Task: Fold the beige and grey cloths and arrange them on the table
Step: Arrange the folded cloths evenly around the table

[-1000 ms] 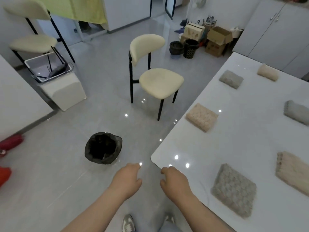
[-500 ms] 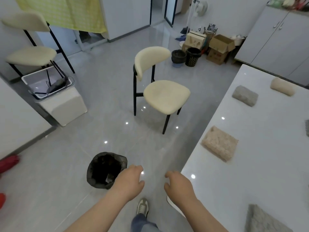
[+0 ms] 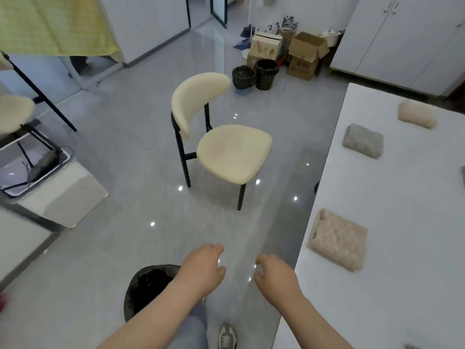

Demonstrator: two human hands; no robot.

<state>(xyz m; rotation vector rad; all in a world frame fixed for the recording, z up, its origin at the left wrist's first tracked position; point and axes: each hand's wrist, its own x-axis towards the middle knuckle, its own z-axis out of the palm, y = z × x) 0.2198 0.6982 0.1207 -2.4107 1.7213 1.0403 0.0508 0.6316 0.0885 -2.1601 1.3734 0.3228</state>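
- Three folded cloths lie fully in view on the white table (image 3: 415, 210), well apart from one another: two beige and one grey.
- The near beige cloth (image 3: 337, 239) sits by the table edge closest to you. The grey cloth (image 3: 363, 140) lies farther along that edge, and the far beige cloth (image 3: 416, 117) lies just beyond it.
- Your left hand (image 3: 201, 270) and right hand (image 3: 275, 275) hang over the floor (image 3: 125, 137) beside the table. Both are empty, with fingers loosely curled.
- The floor is glossy grey tile showing lamp reflections.
- Chairs, cream with black legs: two. The centre chair (image 3: 226, 147) stands alone; the side chair (image 3: 13, 113) is cut off by the frame.
- Dark bins: three. The near bin (image 3: 146, 290) is under your left forearm; the far bins (image 3: 254, 75) stand together by cardboard boxes (image 3: 305, 55).
- White cabinets (image 3: 402, 34) stand behind the table.
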